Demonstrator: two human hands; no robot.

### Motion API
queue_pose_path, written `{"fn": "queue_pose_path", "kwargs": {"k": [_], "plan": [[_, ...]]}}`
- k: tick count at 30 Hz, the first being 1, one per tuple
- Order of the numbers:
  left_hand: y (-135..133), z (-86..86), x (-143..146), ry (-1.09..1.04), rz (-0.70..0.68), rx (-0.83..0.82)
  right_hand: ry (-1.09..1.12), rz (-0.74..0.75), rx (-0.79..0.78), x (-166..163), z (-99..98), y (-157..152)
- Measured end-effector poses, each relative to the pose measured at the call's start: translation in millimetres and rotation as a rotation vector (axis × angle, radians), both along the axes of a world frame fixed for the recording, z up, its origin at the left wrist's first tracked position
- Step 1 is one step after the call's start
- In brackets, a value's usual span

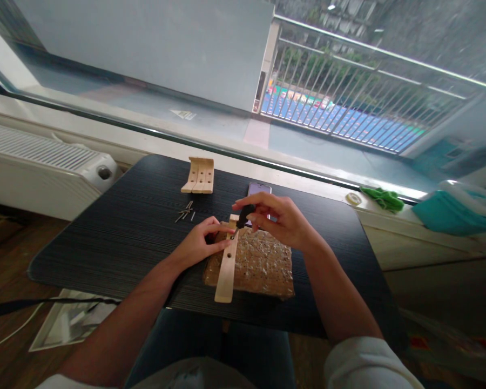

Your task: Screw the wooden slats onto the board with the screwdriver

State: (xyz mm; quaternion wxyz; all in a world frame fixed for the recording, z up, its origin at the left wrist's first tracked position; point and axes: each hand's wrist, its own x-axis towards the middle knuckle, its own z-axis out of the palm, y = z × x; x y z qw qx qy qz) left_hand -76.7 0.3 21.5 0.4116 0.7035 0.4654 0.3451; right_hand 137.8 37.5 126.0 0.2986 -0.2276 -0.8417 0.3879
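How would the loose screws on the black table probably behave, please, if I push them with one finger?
The screws would probably roll or slide, being slender and loose on a flat table. They would likely scatter unevenly, as several lie crossed. They should feel stiff, since they look metallic.

Black screwdriver (245,215) in right hand (282,219)

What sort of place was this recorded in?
Probably an ordinary indoor room, perhaps at home or in an office: a table stands by a large window, a radiator is at the left, and a railing shows outside.
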Motion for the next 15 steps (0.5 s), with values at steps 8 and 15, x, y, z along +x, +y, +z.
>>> {"fn": "queue_pose_path", "kwargs": {"k": [8,15], "plan": [[-0.3,2.1,-0.2,0.004,0.001,0.014,0.024,-0.059,-0.089,-4.0,-1.0,-2.4],[0.2,-0.6,-0.2,0.004,0.0,0.009,0.095,-0.031,-0.168,-7.7,-3.7,-2.6]]}}
